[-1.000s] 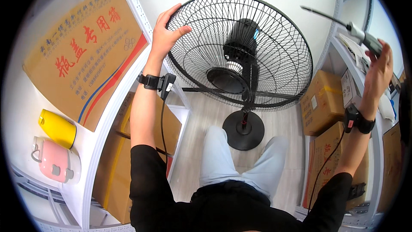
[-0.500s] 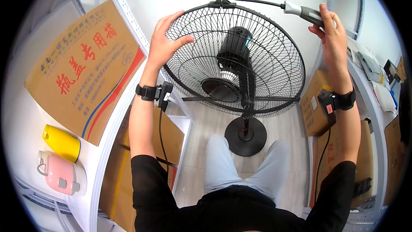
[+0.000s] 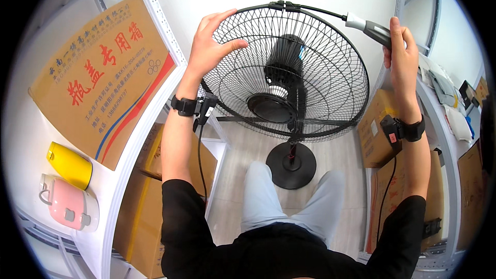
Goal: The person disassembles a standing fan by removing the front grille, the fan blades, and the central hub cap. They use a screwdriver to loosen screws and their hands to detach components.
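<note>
A black pedestal fan (image 3: 271,107) stands in front of me, its round wire grille facing up toward me. My left hand (image 3: 211,49) is at the upper left rim of the grille, fingers stretched along the edge and thumb held apart over the wires. In my right hand (image 3: 403,62) is a screwdriver (image 3: 377,33) with a grey and white handle, its long dark shaft pointing left. The shaft's end reaches the black clip (image 3: 281,5) at the top of the rim; whether it sits in a screw cannot be made out.
Left, a white shelf holds a large cardboard box (image 3: 98,77), a yellow container (image 3: 70,165) and a pink appliance (image 3: 70,205). More cartons (image 3: 380,129) stand low on both sides. Packets (image 3: 447,85) lie on the right shelf. The fan's round base (image 3: 291,173) rests on the floor before my legs.
My left hand and the grille's top have shifted rightward in view. My right hand has lowered slightly with the screwdriver, whose tip has come down from just above the rim to the clip.
</note>
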Tool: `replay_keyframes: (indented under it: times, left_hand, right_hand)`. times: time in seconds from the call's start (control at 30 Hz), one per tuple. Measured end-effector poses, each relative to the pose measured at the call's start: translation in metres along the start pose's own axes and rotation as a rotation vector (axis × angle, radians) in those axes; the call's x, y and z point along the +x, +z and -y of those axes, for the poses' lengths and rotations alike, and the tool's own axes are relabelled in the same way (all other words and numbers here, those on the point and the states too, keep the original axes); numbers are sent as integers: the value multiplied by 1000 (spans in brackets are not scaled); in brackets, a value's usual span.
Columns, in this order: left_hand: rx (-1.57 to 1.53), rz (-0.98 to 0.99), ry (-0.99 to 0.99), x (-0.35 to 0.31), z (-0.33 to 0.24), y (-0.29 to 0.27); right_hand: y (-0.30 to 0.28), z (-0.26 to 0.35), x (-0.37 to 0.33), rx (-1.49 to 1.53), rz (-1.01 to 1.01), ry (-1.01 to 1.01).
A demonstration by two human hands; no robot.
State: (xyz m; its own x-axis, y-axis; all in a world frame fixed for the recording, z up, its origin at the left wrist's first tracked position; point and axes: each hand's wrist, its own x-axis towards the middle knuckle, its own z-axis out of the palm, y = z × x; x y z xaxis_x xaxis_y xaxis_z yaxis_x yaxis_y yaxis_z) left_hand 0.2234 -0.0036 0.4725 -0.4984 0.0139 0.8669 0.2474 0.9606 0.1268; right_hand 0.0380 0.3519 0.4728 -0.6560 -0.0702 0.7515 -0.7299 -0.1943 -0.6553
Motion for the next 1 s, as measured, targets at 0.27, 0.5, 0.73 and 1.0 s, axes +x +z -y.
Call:
replay_keyframes:
  times: [0.27, 0.5, 0.73, 1.0]
  left_hand:
    - [-47, 3, 30, 0, 2, -1]
    - [-73, -9, 40, -1, 6, 1]
    - [-55, 7, 42, -1, 7, -1]
    - [-17, 7, 36, -2, 6, -4]
  right_hand:
    - [-16, 11, 5, -165, 223, 326]
    - [-25, 0, 4, -206, 332, 151]
    - [-17, -4, -10, -24, 272, -135]
    - [-13, -14, -4, -17, 246, -230]
